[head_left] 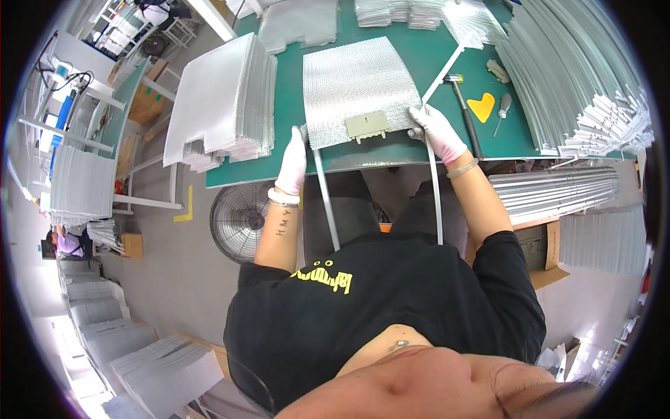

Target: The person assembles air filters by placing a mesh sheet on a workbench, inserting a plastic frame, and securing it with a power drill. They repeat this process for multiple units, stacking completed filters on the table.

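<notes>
A silvery mesh sheet (352,87) lies on the green mat (289,91), with a grey-green plate (368,125) at its near edge. My left hand (293,162), in a white glove, grips a thin metal strip (325,202) at the sheet's near left corner. My right hand (436,131), also gloved, holds a second metal strip (435,199) at the sheet's near right corner. Both strips run down off the table edge toward my body.
A thick stack of mesh sheets (223,101) lies to the left. Right of the sheet are a hammer (464,105), a yellow scraper (481,106), a screwdriver (502,112) and a large pile of metal strips (579,77). A floor fan (239,220) stands below the table.
</notes>
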{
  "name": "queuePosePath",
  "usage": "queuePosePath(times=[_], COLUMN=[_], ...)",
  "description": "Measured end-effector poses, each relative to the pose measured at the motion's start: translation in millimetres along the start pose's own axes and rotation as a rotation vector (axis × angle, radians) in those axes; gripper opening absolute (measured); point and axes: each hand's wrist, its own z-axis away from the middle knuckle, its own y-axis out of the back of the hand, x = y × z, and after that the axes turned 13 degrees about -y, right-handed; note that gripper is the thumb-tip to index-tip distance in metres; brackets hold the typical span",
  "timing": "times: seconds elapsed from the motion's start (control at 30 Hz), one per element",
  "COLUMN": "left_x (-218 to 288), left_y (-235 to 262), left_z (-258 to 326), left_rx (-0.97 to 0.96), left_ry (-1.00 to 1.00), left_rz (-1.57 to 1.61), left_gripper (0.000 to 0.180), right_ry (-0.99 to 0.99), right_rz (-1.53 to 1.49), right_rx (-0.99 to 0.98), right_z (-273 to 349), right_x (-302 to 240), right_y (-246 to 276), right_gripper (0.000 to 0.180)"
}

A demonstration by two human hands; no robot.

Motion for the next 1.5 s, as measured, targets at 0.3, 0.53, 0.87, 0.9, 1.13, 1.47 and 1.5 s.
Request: queuePosePath(times=[0.3, 0.53, 0.87, 0.9, 1.13, 1.47, 1.5], left_x=[42.2, 68.4, 118.8, 123.1, 200.2, 177.0, 169.2], left_y=[-15.8, -44.1, -0.5, 9.2, -30.0, -46.1, -40.8], left_z=[18.6, 50.0, 91.2, 78.8, -23.0, -51.1, -57.0], left_rx=[-0.006, 0.028, 0.098, 0.060, 0.202, 0.042, 0.050], left_ry=[-0.144, -0.506, -0.569, -0.580, -0.799, -0.685, -0.676], left_rz=[0.145, -0.241, 0.178, 0.195, -0.047, 0.115, 0.060], left_gripper=[0.060, 0.067, 0.059, 0.055, 0.024, 0.019, 0.015], right_ry=[0.184, 0.271, 0.589, 0.688, 0.925, 0.899, 0.880], right_rz=[0.096, 0.121, 0.383, 0.505, 0.302, 0.245, 0.211], right_rx=[0.021, 0.024, 0.008, 0.099, 0.138, 0.289, 0.156], right_z=[37.0, 74.1, 130.6, 125.3, 91.9, 48.7, 48.5], right_x=[-3.5, -18.3, -75.3, -89.5, -168.3, -135.1, -137.4], right_y=[-0.9, -18.1, -80.6, -81.4, -114.1, -63.8, -60.6], right_gripper=[0.025, 0.029, 0.034, 0.032, 0.022, 0.017, 0.017])
